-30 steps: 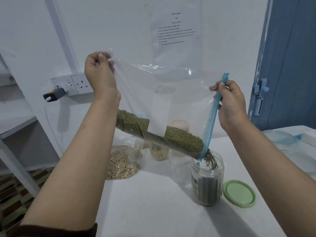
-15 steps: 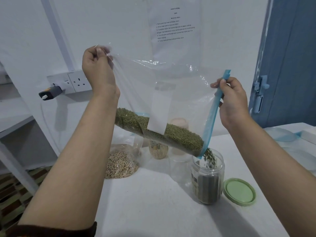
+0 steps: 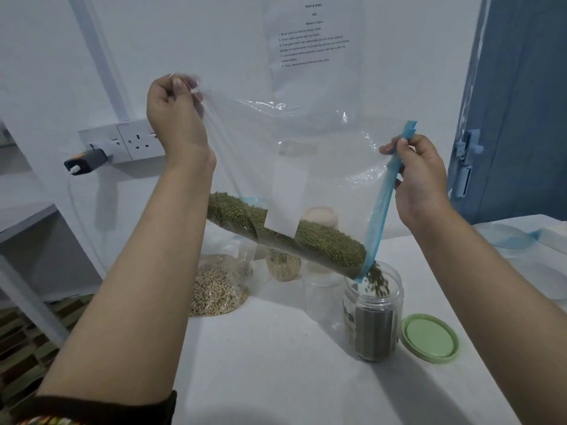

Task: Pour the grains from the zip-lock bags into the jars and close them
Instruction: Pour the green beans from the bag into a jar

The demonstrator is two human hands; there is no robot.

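Note:
A large clear zip-lock bag (image 3: 306, 142) with a blue zip strip hangs tilted over the table. Green grains (image 3: 325, 243) lie along its lower edge and stream from the low corner into an open clear jar (image 3: 372, 320), which is partly filled. My left hand (image 3: 175, 118) pinches the bag's raised back corner. My right hand (image 3: 420, 179) grips the blue zip strip near its top. The jar's green lid (image 3: 429, 337) lies flat on the table just right of the jar.
A bag of pale grains (image 3: 217, 289) sits on the white table (image 3: 276, 363) at left. Behind the tilted bag stand an empty clear jar (image 3: 319, 289) and a jar of pale grains (image 3: 282, 266). Flat empty bags (image 3: 518, 240) lie at right. A wall socket (image 3: 135, 141) is behind.
Both hands have held the bag tilted while green grains kept flowing into the jar. The heap inside the bag has slid a little toward the low corner.

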